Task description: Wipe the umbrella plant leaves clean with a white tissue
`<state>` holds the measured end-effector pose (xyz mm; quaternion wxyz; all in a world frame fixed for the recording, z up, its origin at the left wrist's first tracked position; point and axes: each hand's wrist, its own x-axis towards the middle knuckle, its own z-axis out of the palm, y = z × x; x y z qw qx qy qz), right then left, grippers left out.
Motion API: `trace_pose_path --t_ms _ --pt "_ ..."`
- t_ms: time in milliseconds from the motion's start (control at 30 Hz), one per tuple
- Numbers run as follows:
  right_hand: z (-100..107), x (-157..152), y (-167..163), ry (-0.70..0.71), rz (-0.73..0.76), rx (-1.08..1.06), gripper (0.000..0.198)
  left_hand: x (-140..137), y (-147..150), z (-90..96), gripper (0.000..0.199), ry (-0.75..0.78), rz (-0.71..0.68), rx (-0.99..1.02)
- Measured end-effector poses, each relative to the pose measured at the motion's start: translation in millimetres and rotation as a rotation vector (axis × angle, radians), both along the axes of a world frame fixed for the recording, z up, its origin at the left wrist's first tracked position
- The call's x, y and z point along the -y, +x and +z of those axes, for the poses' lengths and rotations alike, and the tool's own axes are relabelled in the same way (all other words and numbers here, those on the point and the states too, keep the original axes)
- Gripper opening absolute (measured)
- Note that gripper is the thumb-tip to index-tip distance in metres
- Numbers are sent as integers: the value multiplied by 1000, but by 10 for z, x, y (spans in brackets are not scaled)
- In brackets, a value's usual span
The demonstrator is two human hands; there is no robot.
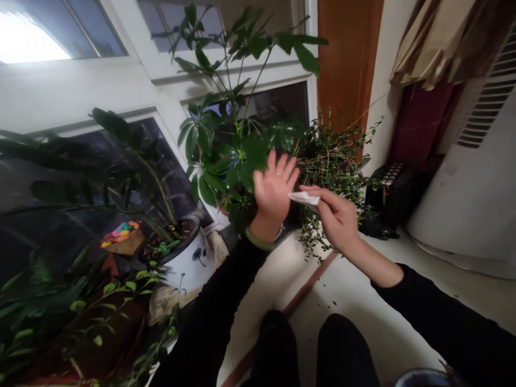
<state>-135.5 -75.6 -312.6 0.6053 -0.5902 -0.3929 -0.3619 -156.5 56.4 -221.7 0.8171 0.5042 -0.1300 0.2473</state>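
My left hand (273, 191) is palm up with its fingers spread, held in front of the broad-leaved potted plant (237, 156). Nothing lies in the palm. Pinched between the thumb and fingers of my right hand (337, 217) is a folded white tissue (305, 199). Its tip reaches close to the left palm; whether the two touch I cannot tell. Behind the right hand spreads a small-leaved trailing plant (334, 161), its pot mostly hidden.
A white pot (187, 263) with a flower print holds a tall plant at left. More leafy stems (108, 312) fill the lower left. A black bag (389, 204) and a white vented appliance (463, 199) stand at right. A bowl-like rim (423, 376) shows at the bottom edge.
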Motion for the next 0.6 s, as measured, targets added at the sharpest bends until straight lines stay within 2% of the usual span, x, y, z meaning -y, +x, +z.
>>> trace_pose_path --t_ms 67,133,233,333,433,500,600 --pt "-63 6 39 85 3 -154 27 77 -100 -99 58 -74 -100 -51" --pt "-127 -13 101 193 37 -307 19 151 -240 -256 48 -87 -99 -86" --pt "-232 -83 177 374 198 -578 15 219 -511 -579 40 -43 -66 -110" --pt "-338 -184 171 475 361 -816 20 161 -802 -914 41 34 90 -71" --pt "-421 -298 102 511 419 -914 26 -46 -1043 -1156 31 44 209 -122" --pt "-456 -383 48 512 439 -951 32 -236 -1151 -1234 28 -22 353 -122" --pt "-480 -522 -35 521 479 -980 38 -527 -1213 -1231 26 -153 513 -53"
